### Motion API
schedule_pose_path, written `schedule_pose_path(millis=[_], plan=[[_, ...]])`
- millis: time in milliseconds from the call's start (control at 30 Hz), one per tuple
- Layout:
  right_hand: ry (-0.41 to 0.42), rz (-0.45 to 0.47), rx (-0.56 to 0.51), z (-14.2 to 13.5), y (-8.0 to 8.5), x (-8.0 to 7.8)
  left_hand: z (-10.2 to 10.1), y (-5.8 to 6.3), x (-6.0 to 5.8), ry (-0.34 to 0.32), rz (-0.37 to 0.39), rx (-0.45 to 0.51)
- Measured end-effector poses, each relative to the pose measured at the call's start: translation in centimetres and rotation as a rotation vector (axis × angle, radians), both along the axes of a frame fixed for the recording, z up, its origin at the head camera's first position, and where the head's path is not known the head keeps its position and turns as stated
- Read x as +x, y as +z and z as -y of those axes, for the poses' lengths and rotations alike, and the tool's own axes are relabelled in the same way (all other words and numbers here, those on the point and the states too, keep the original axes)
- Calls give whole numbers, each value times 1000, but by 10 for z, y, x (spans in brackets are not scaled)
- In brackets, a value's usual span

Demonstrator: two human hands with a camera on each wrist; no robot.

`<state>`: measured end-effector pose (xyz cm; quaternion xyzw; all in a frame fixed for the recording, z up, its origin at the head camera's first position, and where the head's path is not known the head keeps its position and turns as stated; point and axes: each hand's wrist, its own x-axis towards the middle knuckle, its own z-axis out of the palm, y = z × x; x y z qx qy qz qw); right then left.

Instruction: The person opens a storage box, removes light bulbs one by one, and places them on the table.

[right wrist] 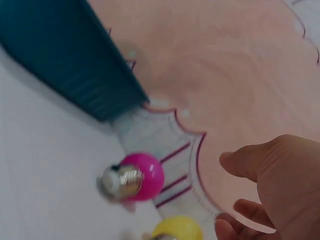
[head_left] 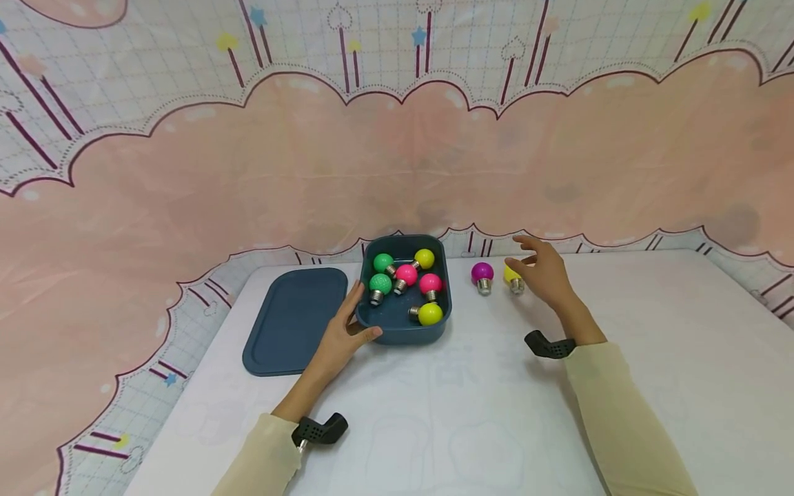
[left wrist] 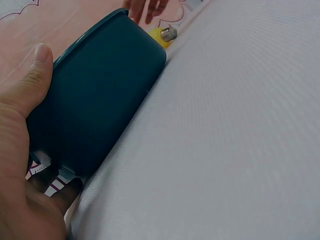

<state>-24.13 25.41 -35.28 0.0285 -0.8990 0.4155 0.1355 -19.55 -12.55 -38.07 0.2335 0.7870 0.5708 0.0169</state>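
A dark blue plastic box [head_left: 403, 335] holds several small light bulbs: green [head_left: 380, 284], pink [head_left: 406, 275] and yellow [head_left: 430, 314]. My left hand [head_left: 341, 335] rests against its near left corner, thumb along the front wall and fingers on the left side. In the left wrist view, the thumb [left wrist: 37, 77] lies on the box wall [left wrist: 100, 95]. To the right of the box, a purple bulb [head_left: 482, 273] and a yellow bulb [head_left: 514, 277] stand base toward me. My right hand [head_left: 546, 275] hovers by the yellow one, fingers spread and holding nothing.
Left of the box lies its flat dark blue lid [head_left: 298, 320]. A white cloth covers the table [head_left: 434, 413]. Behind rises a patterned pink and white curtain [head_left: 397, 165]. Each wrist wears a black camera band [head_left: 319, 428].
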Motion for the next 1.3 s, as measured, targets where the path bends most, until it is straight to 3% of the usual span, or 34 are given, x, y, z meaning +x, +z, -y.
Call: schedule_pose_path(millis=[233,433,933,1300], plan=[[148,-9,1,39,27,8,1,2,1,7,4,2],[270,19,7,69,38,17,3,3,1,10,5,2],[472,124,163,116,52,24,0,4,-1,-8,3,15],[549,202,289,137,49,20,0,2,0,-10,14,4]])
